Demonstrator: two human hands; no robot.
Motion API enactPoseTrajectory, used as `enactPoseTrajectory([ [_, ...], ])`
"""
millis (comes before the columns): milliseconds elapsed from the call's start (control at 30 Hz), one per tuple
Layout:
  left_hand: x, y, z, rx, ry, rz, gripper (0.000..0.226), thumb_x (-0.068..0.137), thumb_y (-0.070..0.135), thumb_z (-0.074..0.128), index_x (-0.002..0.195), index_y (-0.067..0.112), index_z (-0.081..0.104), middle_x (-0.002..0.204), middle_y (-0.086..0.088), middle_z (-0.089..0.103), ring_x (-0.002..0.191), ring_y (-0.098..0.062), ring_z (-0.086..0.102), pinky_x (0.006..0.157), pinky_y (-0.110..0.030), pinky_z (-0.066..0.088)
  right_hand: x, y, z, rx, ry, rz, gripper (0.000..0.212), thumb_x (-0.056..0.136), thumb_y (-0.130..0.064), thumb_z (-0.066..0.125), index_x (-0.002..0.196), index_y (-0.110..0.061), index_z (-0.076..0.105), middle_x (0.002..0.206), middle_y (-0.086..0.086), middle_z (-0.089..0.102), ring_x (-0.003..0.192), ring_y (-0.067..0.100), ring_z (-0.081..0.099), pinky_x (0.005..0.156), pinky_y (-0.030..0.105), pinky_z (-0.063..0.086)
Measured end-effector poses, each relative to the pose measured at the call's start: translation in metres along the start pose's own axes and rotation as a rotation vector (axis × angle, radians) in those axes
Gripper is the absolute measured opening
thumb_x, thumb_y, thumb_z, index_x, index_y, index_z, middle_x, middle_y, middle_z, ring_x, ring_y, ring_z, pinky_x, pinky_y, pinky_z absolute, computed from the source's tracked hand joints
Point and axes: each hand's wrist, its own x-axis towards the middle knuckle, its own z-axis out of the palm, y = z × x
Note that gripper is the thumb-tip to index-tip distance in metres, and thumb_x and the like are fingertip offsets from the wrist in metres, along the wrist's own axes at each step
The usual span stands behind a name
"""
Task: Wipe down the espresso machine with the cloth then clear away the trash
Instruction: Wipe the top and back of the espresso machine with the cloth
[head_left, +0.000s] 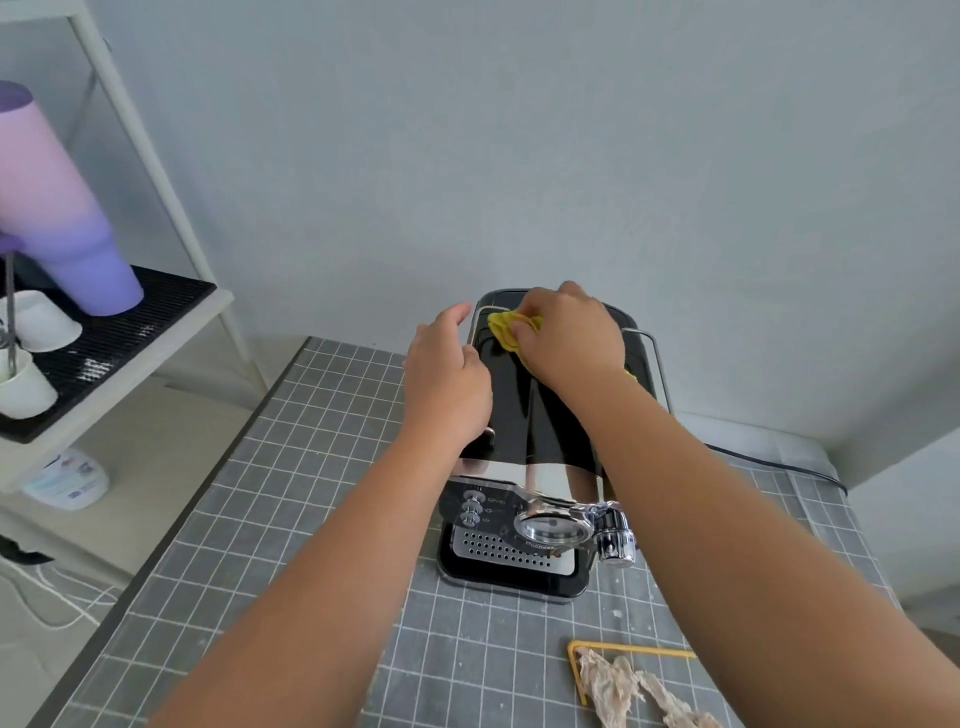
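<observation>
Small lettering sits on the chrome front of the espresso machine (519, 499), just below the round gauge (551, 526), too blurred to read. The white bottle (67, 478) under the shelf at left bears a label, likewise unreadable.
</observation>
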Motion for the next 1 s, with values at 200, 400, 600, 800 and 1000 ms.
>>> enactPoseTrajectory([
  [200, 0.0, 0.0, 0.0, 0.034, 0.022, 0.055, 0.048, 0.097, 0.005, 0.038, 0.141, 0.024, 0.042, 0.14, -0.001, 0.047, 0.129, -0.019, 0.044, 0.1, -0.025, 0.031, -0.045, -0.008, -0.004, -0.057, 0.057, -0.041, 0.019, 0.09, -0.032, 0.055, 0.104, -0.022, 0.063, 0.105, 0.006, 0.055, 0.087, 0.032, 0.059, 0.065, 0.033, 0.045],
  [400, -0.003, 0.002, -0.001, -0.001, 0.008, 0.054, 0.048, 0.097, 0.005, 0.039, 0.14, 0.026, 0.043, 0.141, 0.0, 0.047, 0.131, -0.017, 0.042, 0.097, -0.021, 0.029, -0.021, -0.017, 0.0, -0.018, -0.025, -0.084, 0.024, 0.092, -0.036, 0.053, 0.11, -0.029, 0.068, 0.105, 0.004, 0.056, 0.097, 0.027, 0.058, 0.066, 0.031, 0.039],
  [600, -0.004, 0.002, -0.004, 0.02, -0.013, 0.045, 0.047, 0.099, 0.006, 0.038, 0.142, 0.027, 0.04, 0.143, 0.002, 0.045, 0.132, -0.017, 0.041, 0.099, -0.023, 0.029, -0.004, -0.003, -0.001, 0.046, -0.008, 0.079, 0.023, 0.092, -0.033, 0.053, 0.109, -0.034, 0.07, 0.111, 0.004, 0.055, 0.096, 0.029, 0.059, 0.067, 0.03, 0.039],
  [800, -0.004, 0.0, -0.005, 0.012, -0.028, 0.058, 0.046, 0.098, 0.004, 0.036, 0.137, 0.026, 0.046, 0.136, -0.001, 0.049, 0.134, -0.021, 0.039, 0.107, -0.029, 0.033, -0.037, -0.001, -0.005, 0.049, 0.072, 0.12, 0.025, 0.092, -0.034, 0.052, 0.111, -0.031, 0.069, 0.109, 0.005, 0.055, 0.088, 0.031, 0.061, 0.066, 0.03, 0.041],
  [1000, -0.002, 0.001, -0.001, -0.007, -0.051, 0.071, 0.046, 0.098, 0.002, 0.034, 0.132, 0.028, 0.051, 0.124, 0.003, 0.053, 0.141, -0.027, 0.031, 0.109, -0.046, 0.035, -0.039, 0.001, -0.005, 0.109, -0.014, 0.005, 0.019, 0.089, -0.035, 0.058, 0.101, -0.034, 0.072, 0.098, -0.005, 0.056, 0.081, 0.016, 0.057, 0.068, 0.029, 0.047],
])
